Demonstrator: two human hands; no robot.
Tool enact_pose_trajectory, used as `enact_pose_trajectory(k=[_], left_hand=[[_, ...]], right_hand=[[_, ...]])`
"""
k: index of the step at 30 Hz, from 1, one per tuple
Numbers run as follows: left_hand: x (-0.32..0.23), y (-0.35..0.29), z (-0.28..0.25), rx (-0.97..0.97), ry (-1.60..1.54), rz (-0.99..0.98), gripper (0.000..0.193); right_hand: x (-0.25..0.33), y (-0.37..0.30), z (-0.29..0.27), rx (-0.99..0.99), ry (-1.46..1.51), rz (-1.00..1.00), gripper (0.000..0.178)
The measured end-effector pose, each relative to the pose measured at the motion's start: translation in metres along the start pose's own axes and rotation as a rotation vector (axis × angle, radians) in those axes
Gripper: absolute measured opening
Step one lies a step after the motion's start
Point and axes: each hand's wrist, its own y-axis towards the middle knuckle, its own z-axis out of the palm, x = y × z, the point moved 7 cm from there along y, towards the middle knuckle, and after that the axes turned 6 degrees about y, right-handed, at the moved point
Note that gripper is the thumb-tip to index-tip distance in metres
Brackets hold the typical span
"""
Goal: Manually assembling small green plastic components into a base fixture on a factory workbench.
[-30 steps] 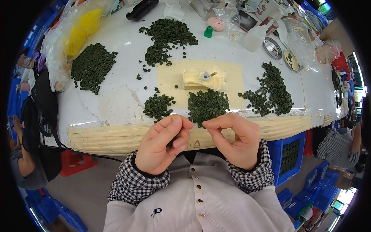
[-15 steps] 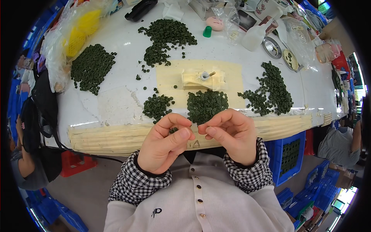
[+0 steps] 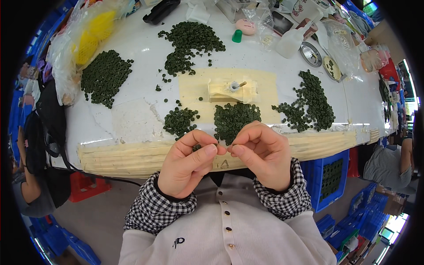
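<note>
Over the table's front edge, my left hand and my right hand face each other, fingertips pinched and nearly touching. A tiny dark speck shows at the left fingertips, too small to name. What the right fingertips pinch, if anything, is hidden. Just beyond my hands lies a heap of small dark green ring-like pieces, with a smaller heap of similar green pieces to its left. Behind the central heap stands a block wrapped in cream tape, with a short rod sticking out of a pale round part on top.
More green pieces lie in a right-hand heap, a far-left heap and a back heap. At the back are a white squeeze bottle, a green cap and plastic bags. A blue crate stands below the table's right side.
My right hand has shifted slightly left and up, bringing its fingertips against or very close to the left ones. My left hand has hardly moved.
</note>
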Motion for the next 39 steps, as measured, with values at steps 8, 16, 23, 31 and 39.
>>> enact_pose_trajectory(k=[8, 16, 23, 31, 39], left_hand=[[0.001, 0.0, 0.002, -0.017, 0.031, 0.035, 0.012], [0.002, 0.0, 0.002, 0.047, 0.01, 0.037, 0.022], [0.0, -0.002, 0.002, -0.022, 0.096, 0.046, 0.02], [-0.002, -0.003, 0.002, -0.055, 0.137, 0.115, 0.017], [-0.008, -0.005, 0.0, -0.165, 0.321, 0.209, 0.018]], right_hand=[[0.002, 0.0, 0.004, 0.029, 0.013, -0.005, 0.01], [0.004, 0.0, 0.004, 0.031, -0.002, -0.025, 0.011], [0.02, -0.001, 0.008, -0.014, -0.345, -0.244, 0.011], [0.033, -0.002, 0.016, -0.053, -0.539, -0.399, 0.011], [0.033, -0.004, 0.019, -0.061, -0.603, -0.413, 0.011]])
